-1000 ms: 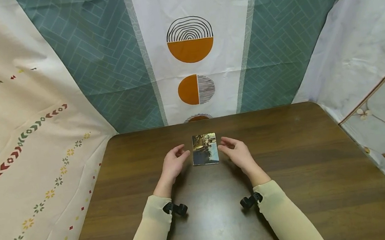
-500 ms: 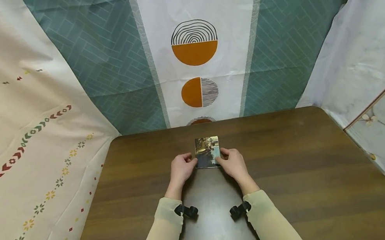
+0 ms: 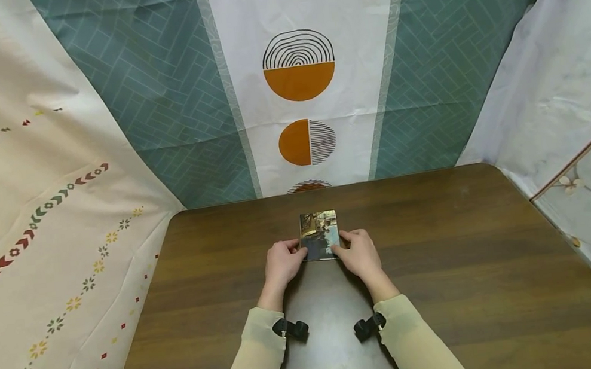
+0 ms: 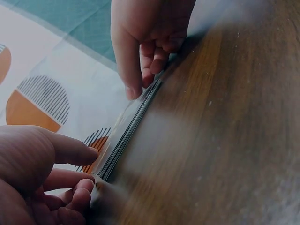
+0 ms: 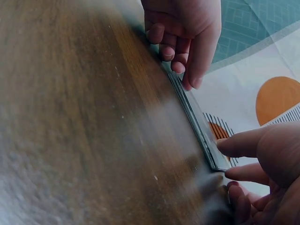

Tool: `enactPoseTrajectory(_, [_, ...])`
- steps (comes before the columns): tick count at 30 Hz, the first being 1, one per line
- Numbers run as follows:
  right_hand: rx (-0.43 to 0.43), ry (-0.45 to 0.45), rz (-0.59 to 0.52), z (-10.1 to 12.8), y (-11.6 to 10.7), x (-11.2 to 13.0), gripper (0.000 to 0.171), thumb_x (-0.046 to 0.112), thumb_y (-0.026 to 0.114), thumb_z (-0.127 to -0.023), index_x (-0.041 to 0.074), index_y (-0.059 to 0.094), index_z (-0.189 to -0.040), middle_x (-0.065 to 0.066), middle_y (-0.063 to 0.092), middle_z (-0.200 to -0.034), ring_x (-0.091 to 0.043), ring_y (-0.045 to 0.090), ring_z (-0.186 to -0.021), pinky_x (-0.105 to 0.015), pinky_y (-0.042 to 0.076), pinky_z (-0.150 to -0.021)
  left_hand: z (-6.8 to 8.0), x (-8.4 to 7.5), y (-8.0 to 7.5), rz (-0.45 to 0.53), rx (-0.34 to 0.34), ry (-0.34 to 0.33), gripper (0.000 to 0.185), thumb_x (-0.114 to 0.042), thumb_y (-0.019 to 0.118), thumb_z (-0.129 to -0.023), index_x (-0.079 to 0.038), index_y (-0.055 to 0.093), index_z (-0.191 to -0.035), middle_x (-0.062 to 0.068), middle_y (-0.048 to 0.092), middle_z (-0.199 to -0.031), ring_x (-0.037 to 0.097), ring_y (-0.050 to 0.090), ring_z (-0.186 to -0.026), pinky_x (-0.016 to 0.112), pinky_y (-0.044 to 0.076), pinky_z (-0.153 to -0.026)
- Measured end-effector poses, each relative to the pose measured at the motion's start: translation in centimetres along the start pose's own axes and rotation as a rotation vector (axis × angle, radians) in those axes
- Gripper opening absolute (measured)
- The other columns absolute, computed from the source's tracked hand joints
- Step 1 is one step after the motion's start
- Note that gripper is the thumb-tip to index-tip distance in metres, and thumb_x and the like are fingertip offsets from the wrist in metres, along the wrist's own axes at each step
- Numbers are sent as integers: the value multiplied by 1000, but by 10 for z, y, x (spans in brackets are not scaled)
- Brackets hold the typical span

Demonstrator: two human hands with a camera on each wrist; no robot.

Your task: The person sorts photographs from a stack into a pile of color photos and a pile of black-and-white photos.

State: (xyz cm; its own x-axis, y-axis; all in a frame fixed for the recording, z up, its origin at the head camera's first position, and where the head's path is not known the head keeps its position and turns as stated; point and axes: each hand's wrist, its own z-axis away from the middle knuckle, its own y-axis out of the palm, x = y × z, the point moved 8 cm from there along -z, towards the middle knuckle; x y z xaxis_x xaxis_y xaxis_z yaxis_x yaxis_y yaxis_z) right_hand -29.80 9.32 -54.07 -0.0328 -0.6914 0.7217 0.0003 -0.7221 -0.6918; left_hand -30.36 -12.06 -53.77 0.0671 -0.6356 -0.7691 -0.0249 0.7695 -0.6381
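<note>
A thin stack of picture cards (image 3: 319, 235) lies flat on the dark wooden desk (image 3: 471, 262), near its far edge and about midway across, with a photo-like print facing up. In the wrist views the stack (image 4: 129, 133) shows as several thin layers pressed together, its edges not quite flush. The left hand (image 3: 281, 264) sits at the stack's near-left corner, fingers curled in and thumb (image 4: 70, 149) laid over the top edge, so it pinches that corner lightly. The right hand (image 3: 359, 254) does the same at the near-right corner, thumb (image 5: 239, 144) on top and fingers tucked below the edge. Both grips look shallow, on the near corners only, with the far end lying free. The likely trouble is that the layers slide apart: if one hand lifts or squeezes harder than the other, the top cards could fan out or skid across the smooth desk. A pull toward the body might also leave the bottom cards behind. Behind the desk hangs a patterned cloth (image 3: 300, 82) with orange half circles.
</note>
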Motion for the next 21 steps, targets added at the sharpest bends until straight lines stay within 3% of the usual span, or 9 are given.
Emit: enactPoseTrajectory(21, [6, -3, -12, 1, 0, 4, 55, 30, 75, -99, 2, 66, -146, -25, 55, -144, -44, 54, -132, -58, 45, -108, 1, -2, 0, -8, 7, -18, 41, -25, 78, -96, -8, 77, -133, -2, 64, -82, 18, 56, -73, 34, 43, -66])
